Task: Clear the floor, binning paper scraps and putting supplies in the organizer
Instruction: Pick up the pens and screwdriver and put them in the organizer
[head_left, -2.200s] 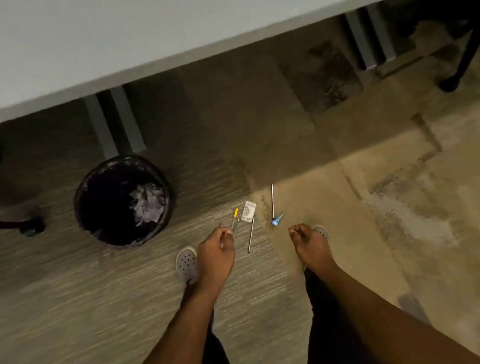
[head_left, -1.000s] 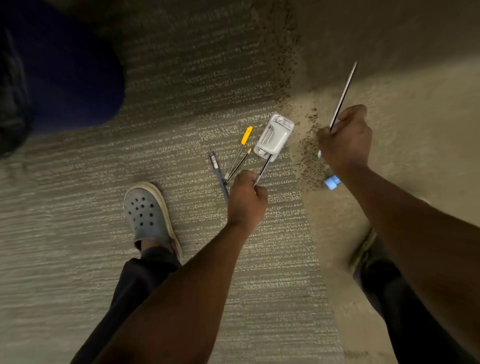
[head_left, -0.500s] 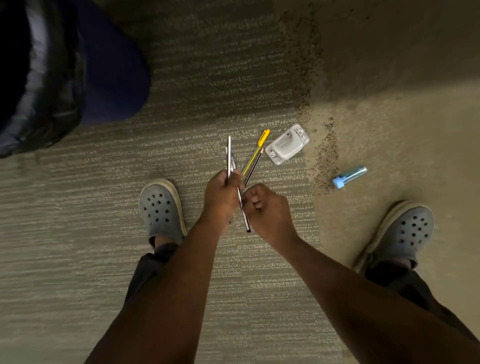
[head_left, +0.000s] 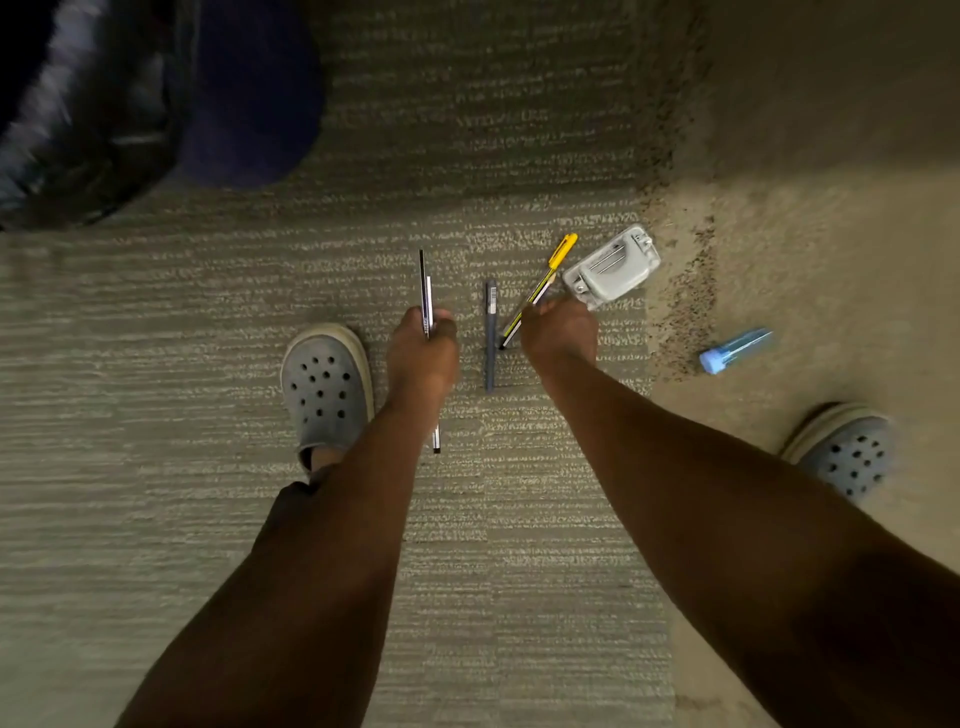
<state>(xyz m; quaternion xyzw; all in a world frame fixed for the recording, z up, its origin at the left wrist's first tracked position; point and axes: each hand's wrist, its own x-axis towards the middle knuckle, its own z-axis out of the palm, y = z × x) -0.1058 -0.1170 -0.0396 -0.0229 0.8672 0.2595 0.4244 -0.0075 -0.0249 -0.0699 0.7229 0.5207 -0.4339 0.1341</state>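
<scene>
Since half a second ago the right hand (head_left: 558, 332) has parted from the left and reached to the yellow-capped striped pencil (head_left: 540, 288) on the grey ribbed carpet (head_left: 156, 338), its fingers curled round the shaft, while the left hand (head_left: 422, 353) grips two thin dark pens (head_left: 426, 291). A slate-blue pen (head_left: 490, 332), a pale grey plastic case (head_left: 613, 267) and a small blue tube (head_left: 732, 349) lie unclaimed. The thin bundle could slip as more are added.
</scene>
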